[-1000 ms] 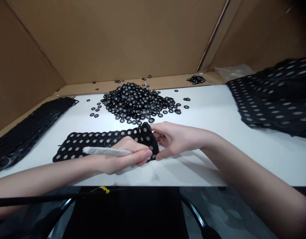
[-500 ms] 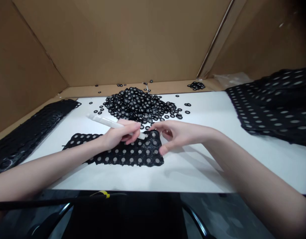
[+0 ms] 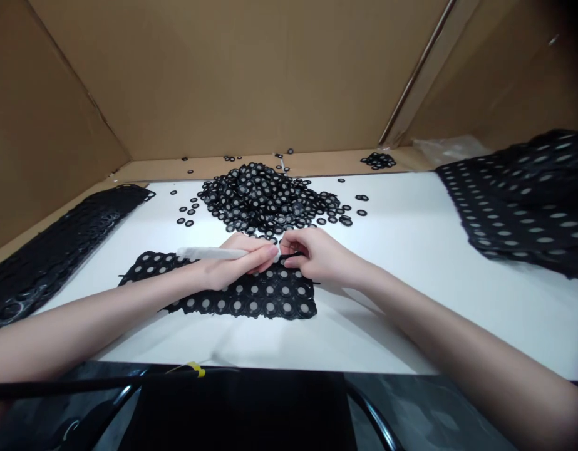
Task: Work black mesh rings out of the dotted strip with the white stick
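Lower edge of frame: black seat, with a dark bar crossing at lower left; yellow tie near the bar's end.

Left forearm enters from the left edge, low, and slopes up toward the middle. Left hand lies over the upper side of the dotted sheet, fingers closed around a white pen-like tool. Tool is nearly level, its blunt rear end pointing left, its tip at the sheet's far edge.

Right forearm rises from the lower right corner. Right hand is bent inward at the sheet's upper right, thumb and fingers curled close beside the tool tip. Cannot tell whether they are clamped on the edge or only near it. The 2 hands nearly meet.

Dotted sheet: lower middle of frame, flat on the white table. Black, long side across the view; rows of pale circles, with raised ring outlines around those at right. Near edge ragged; 1 short black stub at each end.

Beyond, center: heaped pile of small black rings, strays around it. Left side: long black stack. Right side: rumpled dotted material. Farther, upper right of center: small ring cluster near clear plastic. Behind: brown cardboard wall.
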The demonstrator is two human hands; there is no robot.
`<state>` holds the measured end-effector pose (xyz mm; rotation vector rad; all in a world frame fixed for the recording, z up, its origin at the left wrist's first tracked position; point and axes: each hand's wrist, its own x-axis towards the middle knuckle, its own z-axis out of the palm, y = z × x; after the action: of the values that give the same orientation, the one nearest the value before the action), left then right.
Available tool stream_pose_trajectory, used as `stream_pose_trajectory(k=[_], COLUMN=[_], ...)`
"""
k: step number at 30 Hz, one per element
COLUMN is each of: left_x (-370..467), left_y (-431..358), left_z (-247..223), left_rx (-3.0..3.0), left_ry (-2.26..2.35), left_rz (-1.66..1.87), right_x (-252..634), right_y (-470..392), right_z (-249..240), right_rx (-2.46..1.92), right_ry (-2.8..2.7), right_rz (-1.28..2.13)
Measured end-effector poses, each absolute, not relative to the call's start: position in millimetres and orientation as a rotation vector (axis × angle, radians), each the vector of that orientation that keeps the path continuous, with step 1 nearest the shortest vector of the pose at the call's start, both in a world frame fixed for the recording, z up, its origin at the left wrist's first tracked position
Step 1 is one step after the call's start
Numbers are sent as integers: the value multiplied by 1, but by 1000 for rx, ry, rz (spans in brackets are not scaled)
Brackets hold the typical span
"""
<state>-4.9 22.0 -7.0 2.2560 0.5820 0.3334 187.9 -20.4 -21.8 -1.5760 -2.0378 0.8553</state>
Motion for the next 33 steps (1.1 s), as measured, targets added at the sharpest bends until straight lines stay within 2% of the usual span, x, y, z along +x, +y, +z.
stream_pose_trajectory(k=[11, 19, 25, 33], left_x=[-6, -13, -13, -12], left_y=[22, 18, 7, 5], left_z=[-7, -7, -6, -8], left_rx=[2338, 2071, 2210, 2264], left_ry=[461, 583, 497, 516], left_rz=[212, 439, 358, 340], right_x=[186, 192, 187, 186], right_y=[-23, -31, -32, -33], right_z=[-19, -18, -21, -18], right_rx=[-1560, -1430, -1401, -1421], right_ry=[-2097, -2066, -1946, -1930], right_rz=[795, 906, 1015, 992])
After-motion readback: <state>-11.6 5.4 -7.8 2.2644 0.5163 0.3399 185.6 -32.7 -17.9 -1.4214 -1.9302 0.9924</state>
